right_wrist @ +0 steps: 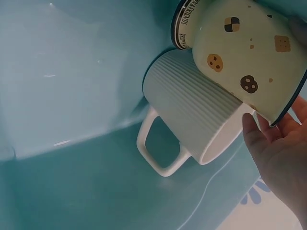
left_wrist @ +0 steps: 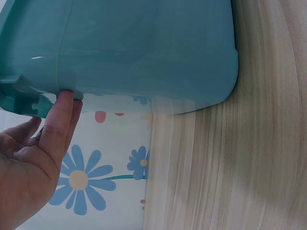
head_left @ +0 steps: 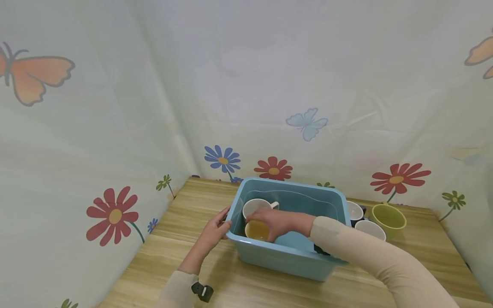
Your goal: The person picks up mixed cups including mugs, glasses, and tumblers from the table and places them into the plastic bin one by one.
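Inside a light blue plastic bin (head_left: 283, 261), my right hand (head_left: 275, 220) grips the rim of a yellow enamel cup (right_wrist: 244, 52) with cookie pictures and a dark edge. Fingers and thumb lie at the cup's mouth in the right wrist view; some fingertips are hidden behind it. Beside the cup is a ribbed white mug (right_wrist: 187, 96), its handle out to one side. My left hand (head_left: 213, 231) holds the bin's left end, thumb over the rim. From below, the left wrist view shows fingers (left_wrist: 57, 124) against the underside of that rim.
Right of the bin stand a dark-handled white cup (head_left: 354, 210), another white cup (head_left: 370, 230) and a yellow-green cup (head_left: 389, 216). All of this is on a wood-grain table (head_left: 185, 214). Behind it hangs a pale curtain (head_left: 269, 85) printed with flowers and butterflies.
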The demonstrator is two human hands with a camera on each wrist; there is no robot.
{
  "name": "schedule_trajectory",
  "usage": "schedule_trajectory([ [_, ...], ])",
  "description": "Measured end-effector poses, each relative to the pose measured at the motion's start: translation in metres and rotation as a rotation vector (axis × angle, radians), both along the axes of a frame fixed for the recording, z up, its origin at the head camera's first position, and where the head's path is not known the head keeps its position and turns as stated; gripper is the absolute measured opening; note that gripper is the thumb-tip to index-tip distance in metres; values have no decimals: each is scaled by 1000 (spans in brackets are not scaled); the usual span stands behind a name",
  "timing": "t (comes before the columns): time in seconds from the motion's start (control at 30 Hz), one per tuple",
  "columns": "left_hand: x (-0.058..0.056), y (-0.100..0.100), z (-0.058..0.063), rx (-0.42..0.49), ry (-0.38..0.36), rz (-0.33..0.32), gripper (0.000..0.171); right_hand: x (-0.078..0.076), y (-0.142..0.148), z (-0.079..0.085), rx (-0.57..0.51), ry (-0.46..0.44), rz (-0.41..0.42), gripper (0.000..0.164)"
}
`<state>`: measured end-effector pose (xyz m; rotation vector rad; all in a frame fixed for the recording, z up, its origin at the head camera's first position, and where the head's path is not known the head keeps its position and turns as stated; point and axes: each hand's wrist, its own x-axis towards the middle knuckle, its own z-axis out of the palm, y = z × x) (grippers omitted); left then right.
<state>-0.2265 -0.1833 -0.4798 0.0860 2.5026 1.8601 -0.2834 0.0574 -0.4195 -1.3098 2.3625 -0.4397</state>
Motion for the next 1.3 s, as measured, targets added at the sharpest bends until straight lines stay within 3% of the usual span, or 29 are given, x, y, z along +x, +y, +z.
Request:
schedule_trajectory([
  [0.43, 1, 0, 5, -8, 6, -20, 59, 0, 0, -5, 10, 35, 16, 82],
  [1.3, 1, 1, 1, -1, -1, 4, 58, 4, -1, -16, 64, 118, 11, 79],
])
